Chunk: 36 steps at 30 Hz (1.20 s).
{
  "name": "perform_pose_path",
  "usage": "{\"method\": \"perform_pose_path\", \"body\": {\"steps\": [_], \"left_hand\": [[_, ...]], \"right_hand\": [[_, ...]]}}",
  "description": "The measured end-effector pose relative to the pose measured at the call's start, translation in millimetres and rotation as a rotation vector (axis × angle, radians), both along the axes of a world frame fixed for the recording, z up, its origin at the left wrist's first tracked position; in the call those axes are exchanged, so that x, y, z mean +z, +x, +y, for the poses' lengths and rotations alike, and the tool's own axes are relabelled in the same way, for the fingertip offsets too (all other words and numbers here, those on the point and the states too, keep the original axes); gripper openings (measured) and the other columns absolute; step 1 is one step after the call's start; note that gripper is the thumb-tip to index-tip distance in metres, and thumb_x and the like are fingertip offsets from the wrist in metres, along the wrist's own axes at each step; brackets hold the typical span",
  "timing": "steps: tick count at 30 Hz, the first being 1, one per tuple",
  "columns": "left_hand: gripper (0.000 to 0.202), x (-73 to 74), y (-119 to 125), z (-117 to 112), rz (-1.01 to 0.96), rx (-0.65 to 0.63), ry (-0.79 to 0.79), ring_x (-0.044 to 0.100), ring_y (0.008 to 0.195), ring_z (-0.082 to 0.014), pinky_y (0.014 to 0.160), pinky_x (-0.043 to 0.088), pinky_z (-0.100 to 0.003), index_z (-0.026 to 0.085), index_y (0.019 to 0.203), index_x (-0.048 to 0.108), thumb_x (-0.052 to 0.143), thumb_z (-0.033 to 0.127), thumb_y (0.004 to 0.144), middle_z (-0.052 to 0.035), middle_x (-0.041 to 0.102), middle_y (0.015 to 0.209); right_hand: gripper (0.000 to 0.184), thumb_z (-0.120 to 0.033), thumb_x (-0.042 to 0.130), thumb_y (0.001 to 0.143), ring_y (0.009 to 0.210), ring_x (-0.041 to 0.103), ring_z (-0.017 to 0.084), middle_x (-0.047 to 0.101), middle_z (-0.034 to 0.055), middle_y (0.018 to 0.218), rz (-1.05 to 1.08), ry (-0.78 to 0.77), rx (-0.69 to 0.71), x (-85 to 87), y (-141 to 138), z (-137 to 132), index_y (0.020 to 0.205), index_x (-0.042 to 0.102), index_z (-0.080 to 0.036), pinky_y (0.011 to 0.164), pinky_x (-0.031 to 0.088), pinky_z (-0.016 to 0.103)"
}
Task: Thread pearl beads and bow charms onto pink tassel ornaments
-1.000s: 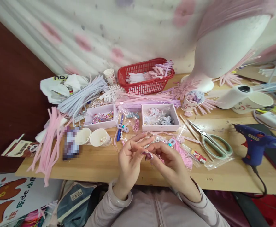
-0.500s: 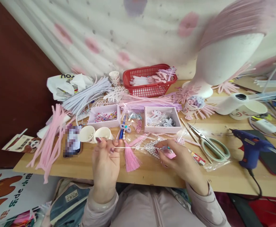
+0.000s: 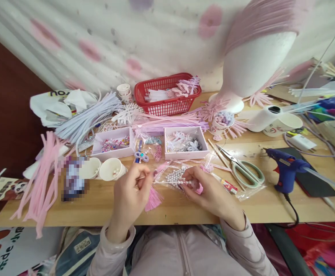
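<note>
Pale flower-printed fabric (image 3: 167, 46) hangs behind a wooden table (image 3: 184, 214). Above its front edge, the left hand (image 3: 131, 193) has its grip closed, fingertips pinched on a thin white cord (image 3: 165, 182); the right hand (image 3: 209, 191) pinches the cord's other end, so it runs nearly straight between them. Just beyond the cord lie silvery beads (image 3: 175, 175) in clear plastic, and a pink tassel (image 3: 154, 200) rests near the left hand. Farther out are two paper cups (image 3: 112, 168), green-handled scissors (image 3: 249, 174), a blue glue gun (image 3: 286, 170) and a red basket (image 3: 167, 107).
</note>
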State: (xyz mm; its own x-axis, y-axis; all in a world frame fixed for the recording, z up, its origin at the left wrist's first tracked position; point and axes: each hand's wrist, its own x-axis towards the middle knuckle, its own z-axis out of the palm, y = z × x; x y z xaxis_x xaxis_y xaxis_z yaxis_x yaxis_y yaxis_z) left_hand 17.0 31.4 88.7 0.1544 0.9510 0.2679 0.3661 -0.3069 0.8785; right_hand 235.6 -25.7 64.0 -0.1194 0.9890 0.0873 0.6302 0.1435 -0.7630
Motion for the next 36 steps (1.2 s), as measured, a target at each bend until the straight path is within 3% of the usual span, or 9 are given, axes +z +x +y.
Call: {"method": "perform_pose_path", "body": {"steps": [3,6,8,13,17,21,25,29,36], "left_hand": [[0.009,-1.8,5.2,2.2,0.414,-0.189,0.115,0.051,0.058,-0.0170,0.056,0.031,-0.027,0.025,0.072,0.072,0.071,0.024,0.081,0.0000,0.059,0.063],[0.029,-2.6,9.1,6.1,0.463,-0.284,0.070,0.045,0.056,-0.0161,0.056,0.026,-0.028,0.022,0.054,0.056,0.068,0.023,0.080,0.0012,0.051,0.059],[0.033,-3.6,10.3,8.8,0.313,-0.305,-0.068,0.041,0.055,-0.0146,0.056,0.026,-0.028,0.021,0.053,0.048,0.064,0.021,0.081,0.0033,0.045,0.056],[0.030,5.3,18.1,21.7,-0.359,-0.208,-0.553,0.035,0.053,-0.0111,0.050,0.025,-0.024,0.020,0.057,0.053,0.071,0.035,0.077,0.0040,0.042,0.056],[0.043,34.0,34.0,41.6,-0.577,-0.298,-0.656,0.024,0.045,-0.0055,0.043,0.017,-0.020,0.020,0.052,0.041,0.075,0.038,0.070,0.0072,0.033,0.053],[0.041,64.1,50.1,60.8,-0.731,-0.462,-0.699,0.020,0.042,-0.0019,0.040,0.019,-0.016,0.020,0.055,0.037,0.076,0.026,0.067,0.0098,0.031,0.053],[0.041,90.8,60.9,76.2,-0.746,-0.537,-0.594,0.023,0.040,-0.0008,0.039,0.021,-0.013,0.020,0.056,0.036,0.076,0.016,0.067,0.0112,0.030,0.051],[0.045,128.7,66.8,89.8,-0.719,-0.589,-0.482,0.022,0.039,-0.0006,0.037,0.019,-0.012,0.021,0.055,0.032,0.072,0.013,0.072,0.0119,0.027,0.050],[0.043,200.0,70.3,115.9,-0.536,-0.610,-0.189,0.016,0.040,-0.0030,0.039,0.015,-0.018,0.022,0.056,0.033,0.068,0.028,0.080,0.0117,0.024,0.051]], "right_hand": [[0.011,-0.016,0.058,0.089,0.065,0.059,0.017,0.064,0.0014,0.079,0.014,0.022,0.039,3.5,-0.5,0.8,0.096,0.051,-0.022,0.059,0.045,0.028],[0.012,-0.015,0.059,0.089,0.062,0.059,0.017,0.064,0.0007,0.078,0.020,0.035,0.030,2.6,0.0,0.5,0.095,0.052,-0.023,0.057,0.044,0.027],[0.013,-0.016,0.060,0.089,0.066,0.062,0.018,0.066,0.0014,0.079,0.014,0.031,0.008,-0.1,1.4,0.4,0.099,0.054,-0.022,0.060,0.047,0.029],[0.028,-0.013,0.060,0.085,0.091,0.068,0.024,0.071,0.0071,0.100,0.140,0.018,-0.007,-4.8,3.8,4.5,0.112,0.058,-0.021,0.080,0.051,0.037],[0.022,-0.019,0.062,0.088,0.099,0.065,0.024,0.071,0.0075,0.106,0.404,-0.008,-0.033,-4.5,0.8,12.0,0.110,0.062,-0.021,0.091,0.049,0.041],[0.032,-0.024,0.068,0.084,0.095,0.064,0.022,0.069,0.0082,0.110,0.493,0.009,-0.031,-5.5,-6.4,19.9,0.115,0.060,-0.020,0.087,0.051,0.039],[0.038,-0.037,0.065,0.087,0.091,0.069,0.021,0.070,0.0057,0.098,0.634,0.025,0.044,-10.0,-13.8,26.4,0.119,0.052,-0.022,0.085,0.055,0.037],[0.040,-0.048,0.063,0.090,0.087,0.070,0.021,0.070,0.0037,0.091,0.690,0.056,0.060,-18.7,-12.2,32.2,0.119,0.050,-0.025,0.085,0.055,0.038],[0.037,-0.052,0.052,0.094,0.077,0.068,0.025,0.071,0.0077,0.082,0.480,0.078,-0.008,-38.7,-1.9,44.0,0.098,0.065,-0.018,0.072,0.055,0.035]]}}
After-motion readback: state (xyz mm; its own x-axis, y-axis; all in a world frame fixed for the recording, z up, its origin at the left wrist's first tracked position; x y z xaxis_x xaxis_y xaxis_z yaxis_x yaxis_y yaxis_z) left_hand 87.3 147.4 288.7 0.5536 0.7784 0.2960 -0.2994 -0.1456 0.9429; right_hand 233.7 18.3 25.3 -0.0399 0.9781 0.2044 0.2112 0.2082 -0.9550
